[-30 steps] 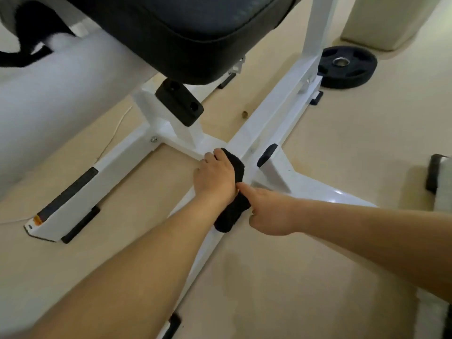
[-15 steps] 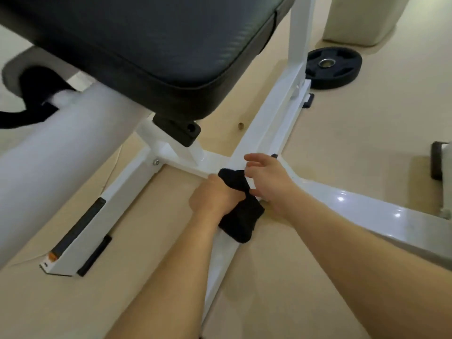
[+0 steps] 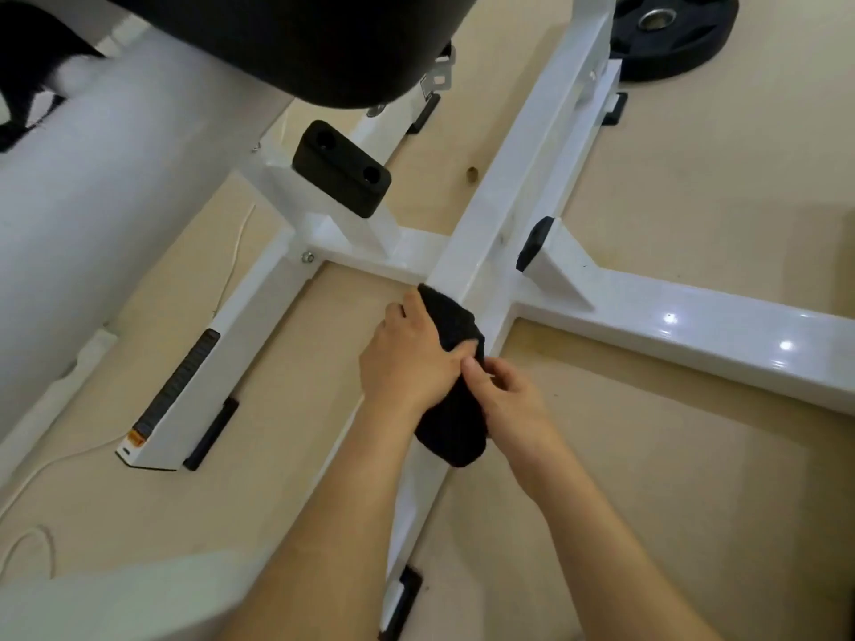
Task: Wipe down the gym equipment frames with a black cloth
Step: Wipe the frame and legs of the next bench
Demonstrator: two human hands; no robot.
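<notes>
Head view shows the left hand closed over the black cloth, palm down, fingers wrapped across the cloth's upper part and pressing it onto the white frame just short of the frame's cross junction. The right hand sits beside it, touching the cloth's right edge; its thumb and fingertips look pinched together on the fabric, though how much cloth they actually hold cannot be told. The cloth lies draped over the long beam that runs toward the person from the junction, its lower end hanging past the wrists over the beam's side.

To do this stroke well, the person would likely keep the cloth wrapped around the top and both side faces of the beam, press evenly, and draw it along the beam's length rather than dabbing, then work into the junction's corners where grime tends to gather.

Beyond the junction, a black rubber stop stands on a white post to its left, under the dark padded seat. A black weight plate lies on the floor at the beam's far end.
</notes>
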